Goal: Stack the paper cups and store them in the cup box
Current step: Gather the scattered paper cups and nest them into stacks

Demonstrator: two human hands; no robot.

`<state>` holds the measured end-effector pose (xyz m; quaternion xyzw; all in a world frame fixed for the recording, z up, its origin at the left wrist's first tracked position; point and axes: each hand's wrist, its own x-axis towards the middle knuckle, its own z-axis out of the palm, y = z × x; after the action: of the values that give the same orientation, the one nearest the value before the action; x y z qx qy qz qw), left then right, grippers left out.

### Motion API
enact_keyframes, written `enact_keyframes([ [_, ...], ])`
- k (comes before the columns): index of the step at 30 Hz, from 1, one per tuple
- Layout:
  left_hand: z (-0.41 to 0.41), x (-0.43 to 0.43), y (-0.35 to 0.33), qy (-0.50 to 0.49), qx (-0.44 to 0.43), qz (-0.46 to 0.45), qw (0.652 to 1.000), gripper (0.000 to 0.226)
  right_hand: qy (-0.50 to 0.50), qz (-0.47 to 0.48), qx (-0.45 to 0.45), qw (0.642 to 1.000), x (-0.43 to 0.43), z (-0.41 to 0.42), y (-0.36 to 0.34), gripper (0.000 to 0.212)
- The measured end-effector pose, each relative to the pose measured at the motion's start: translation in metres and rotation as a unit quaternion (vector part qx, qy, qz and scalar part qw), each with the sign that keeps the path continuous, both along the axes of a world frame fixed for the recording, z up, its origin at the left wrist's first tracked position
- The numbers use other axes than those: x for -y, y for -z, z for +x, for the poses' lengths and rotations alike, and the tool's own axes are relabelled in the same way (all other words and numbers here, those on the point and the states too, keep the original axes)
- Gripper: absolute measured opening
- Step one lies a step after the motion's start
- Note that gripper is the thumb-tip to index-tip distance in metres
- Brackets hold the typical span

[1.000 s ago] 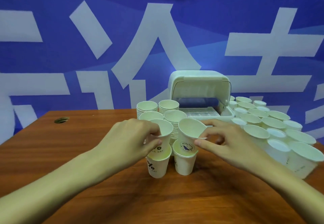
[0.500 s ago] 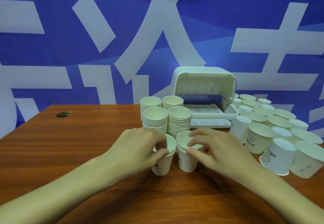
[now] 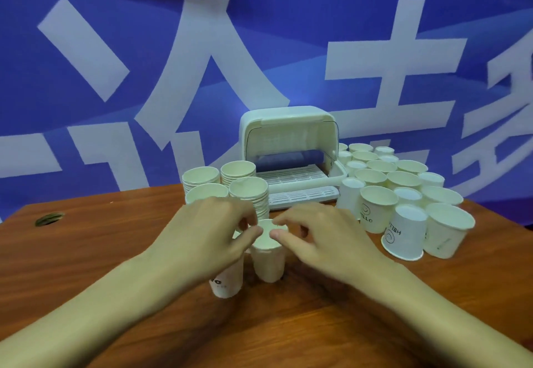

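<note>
While L hand (image 3: 213, 238) grips left cup (image 3: 227, 281) beneath, R hand (image 3: 323, 238) pinches right cup (image 3: 268, 264).

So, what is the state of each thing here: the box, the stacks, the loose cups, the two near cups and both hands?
Cup box: lid up, no cups seen inside.
Cup stacks: nested, upright.
Loose cups: unstacked, mostly upright, some inverted.
Left cup: upright, gripped at the top by the left hand.
Right cup: upright, rim pinched by the right hand.
</note>
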<state>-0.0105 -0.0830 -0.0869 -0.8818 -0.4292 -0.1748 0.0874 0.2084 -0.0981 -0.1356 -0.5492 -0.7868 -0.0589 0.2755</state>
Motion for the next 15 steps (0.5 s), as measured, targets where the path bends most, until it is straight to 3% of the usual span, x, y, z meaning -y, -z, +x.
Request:
enact_keyframes([
  [5, 0.095, -0.02, -0.019, 0.096, -0.035, 0.065, 0.993, 0.025, 0.151, 0.049, 0.049, 0.986, 0.003, 0.064, -0.01, 0.032],
  [10, 0.19, -0.05, 0.0, 0.13, -0.114, 0.06, 0.983, 0.035, 0.332, 0.013, 0.132, 0.934, 0.019, 0.132, 0.004, 0.052],
  [15, 0.246, -0.07, 0.019, 0.143, -0.165, 0.04, 0.975, 0.035, 0.358, -0.042, 0.156, 0.92, 0.027, 0.157, 0.019, 0.062],
])
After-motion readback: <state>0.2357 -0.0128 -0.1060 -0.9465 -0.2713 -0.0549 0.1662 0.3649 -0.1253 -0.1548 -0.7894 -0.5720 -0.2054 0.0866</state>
